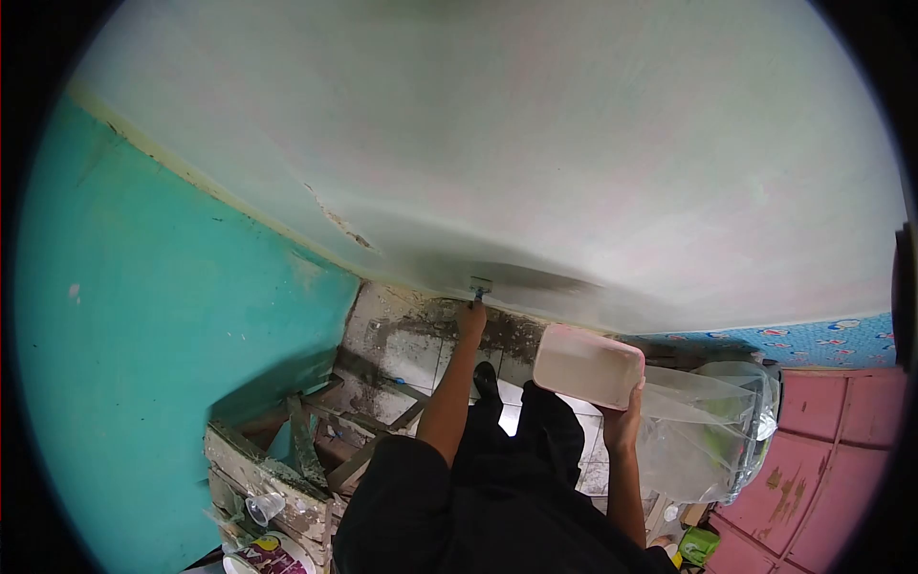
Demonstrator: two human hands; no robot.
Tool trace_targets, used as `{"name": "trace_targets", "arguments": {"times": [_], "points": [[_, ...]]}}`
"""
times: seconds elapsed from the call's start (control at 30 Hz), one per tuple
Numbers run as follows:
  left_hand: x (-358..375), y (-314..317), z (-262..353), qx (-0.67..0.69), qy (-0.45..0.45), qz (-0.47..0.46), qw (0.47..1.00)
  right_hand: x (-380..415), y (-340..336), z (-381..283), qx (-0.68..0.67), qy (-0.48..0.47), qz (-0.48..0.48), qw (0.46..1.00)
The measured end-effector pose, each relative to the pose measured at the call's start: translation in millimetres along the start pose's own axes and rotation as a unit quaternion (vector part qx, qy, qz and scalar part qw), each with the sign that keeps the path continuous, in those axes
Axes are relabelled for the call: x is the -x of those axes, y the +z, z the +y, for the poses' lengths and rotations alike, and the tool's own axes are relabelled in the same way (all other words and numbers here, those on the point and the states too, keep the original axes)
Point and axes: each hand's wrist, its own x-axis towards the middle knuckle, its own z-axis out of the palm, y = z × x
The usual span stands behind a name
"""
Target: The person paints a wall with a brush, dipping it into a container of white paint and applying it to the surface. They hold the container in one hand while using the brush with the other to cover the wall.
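Observation:
My left hand is closed around the handle of a flat paintbrush, whose wide head is against the lower part of the white wall. A darker, damp-looking streak runs along the wall to the right of the brush. In my right hand I grip the near right corner of a pale pink rectangular tub. Whitish liquid appears to lie inside it. The tub is held in front of my legs, to the right of the brush.
A teal wall meets the white one at left. Below it stands a worn wooden frame with a plastic cup and a white bucket. Clear plastic sheeting covers something at right, beside pink panels.

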Motion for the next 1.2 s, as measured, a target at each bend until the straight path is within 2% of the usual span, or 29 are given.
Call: {"name": "trace_targets", "arguments": {"times": [0.03, 0.13, 0.23, 0.37, 0.53, 0.63, 0.77, 0.93, 1.03, 1.13, 1.2], "points": [[11, -3, 10, 0.026, -0.004, 0.008, 1.000, 1, 0, -1, 0.001, 0.002, -0.001, 1.000], [50, -23, 44, 0.073, 0.090, 0.019, 0.993, 0, 3, -3, 0.001, 0.010, -0.003, 1.000], [127, -58, 128, 0.119, 0.111, 0.008, 0.987, -6, 1, 1, -0.007, 0.001, -0.027, 1.000], [198, -94, 201, 0.190, 0.159, -0.023, 0.969, -12, 8, -1, -0.004, -0.001, -0.053, 0.999], [252, -120, 253, 0.224, 0.254, 0.007, 0.941, -16, 13, 1, 0.006, -0.003, -0.058, 0.998], [259, -124, 261, 0.249, 0.266, -0.005, 0.931, -18, 11, 2, -0.003, 0.003, -0.052, 0.999], [213, -99, 230, 0.225, 0.305, -0.025, 0.925, -17, 8, 2, -0.007, -0.001, -0.051, 0.999], [120, -37, 105, 0.127, 0.283, 0.005, 0.951, -10, 10, -5, -0.010, -0.010, -0.032, 0.999], [80, -12, 32, 0.013, 0.268, 0.028, 0.963, -12, -1, -2, -0.009, 0.002, -0.026, 1.000], [64, 1, -9, -0.023, 0.174, 0.017, 0.984, -10, -6, -2, -0.001, 0.000, -0.001, 1.000], [60, 12, -33, -0.022, 0.153, 0.045, 0.987, -9, -10, -2, 0.000, -0.001, -0.005, 1.000]]}}
